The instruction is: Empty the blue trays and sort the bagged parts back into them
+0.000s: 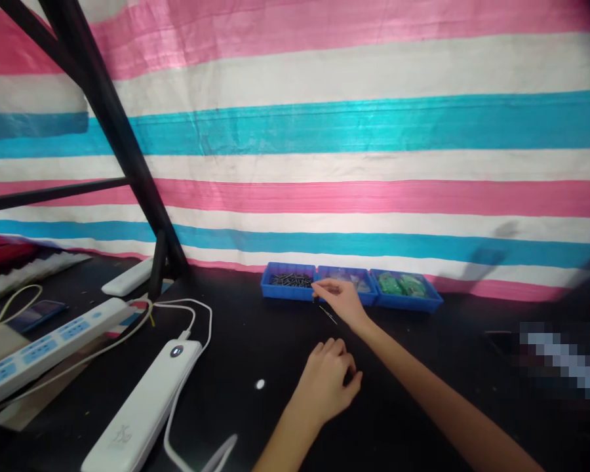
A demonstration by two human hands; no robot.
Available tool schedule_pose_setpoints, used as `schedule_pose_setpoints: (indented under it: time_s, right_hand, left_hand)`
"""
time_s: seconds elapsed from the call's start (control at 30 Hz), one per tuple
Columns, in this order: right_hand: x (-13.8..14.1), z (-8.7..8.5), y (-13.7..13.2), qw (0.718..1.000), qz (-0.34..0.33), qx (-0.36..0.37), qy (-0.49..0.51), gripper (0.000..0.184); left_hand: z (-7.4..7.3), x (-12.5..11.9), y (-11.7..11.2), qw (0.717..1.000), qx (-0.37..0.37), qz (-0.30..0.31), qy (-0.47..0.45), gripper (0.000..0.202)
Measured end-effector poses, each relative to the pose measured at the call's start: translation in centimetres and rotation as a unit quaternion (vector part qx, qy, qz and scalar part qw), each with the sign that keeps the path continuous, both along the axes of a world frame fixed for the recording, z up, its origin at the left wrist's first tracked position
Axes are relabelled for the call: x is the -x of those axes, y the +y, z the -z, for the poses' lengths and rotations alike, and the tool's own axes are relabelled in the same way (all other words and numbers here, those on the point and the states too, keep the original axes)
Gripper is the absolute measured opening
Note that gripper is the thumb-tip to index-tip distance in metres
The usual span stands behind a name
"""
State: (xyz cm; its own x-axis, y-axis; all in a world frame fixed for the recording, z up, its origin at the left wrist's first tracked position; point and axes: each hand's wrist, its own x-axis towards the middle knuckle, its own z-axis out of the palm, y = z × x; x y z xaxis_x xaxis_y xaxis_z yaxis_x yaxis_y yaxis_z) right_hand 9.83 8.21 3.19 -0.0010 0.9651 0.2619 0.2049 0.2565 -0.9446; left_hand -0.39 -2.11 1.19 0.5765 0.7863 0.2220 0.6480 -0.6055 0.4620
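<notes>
My right hand (341,298) reaches forward to the front edge of three small blue trays. Its fingertips are pinched together at the gap between the left tray (288,289), which holds dark thin pins, and the middle tray (347,283) of clear bits. A thin dark pin (327,314) shows just below that hand. What the pinch holds is too small to make out. My left hand (329,379) rests on the black table with its fingers curled in. The right tray (407,294) holds green parts.
A white power bank (145,410) with a white cable lies at the near left. A white power strip (44,351) and a phone (35,314) lie further left. A black slanted frame post (122,144) stands at the left. A striped tarp (373,131) backs the table.
</notes>
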Motion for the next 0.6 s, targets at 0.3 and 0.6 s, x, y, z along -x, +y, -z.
schedule_pose_setpoints:
  time_s: [0.3, 0.6]
  right_hand:
    - [-1.4, 0.9, -2.1, 0.96, 0.014, -0.153, -0.236, 0.018]
    - [-3.4, 3.0, -3.3, 0.887, 0.034, -0.097, -0.45, 0.019]
  left_hand:
    - [0.3, -0.2, -0.2, 1.0, 0.004, 0.003, 0.009, 0.014]
    - [0.5, -0.4, -0.3, 1.0, 0.011, 0.0, 0.013, 0.013]
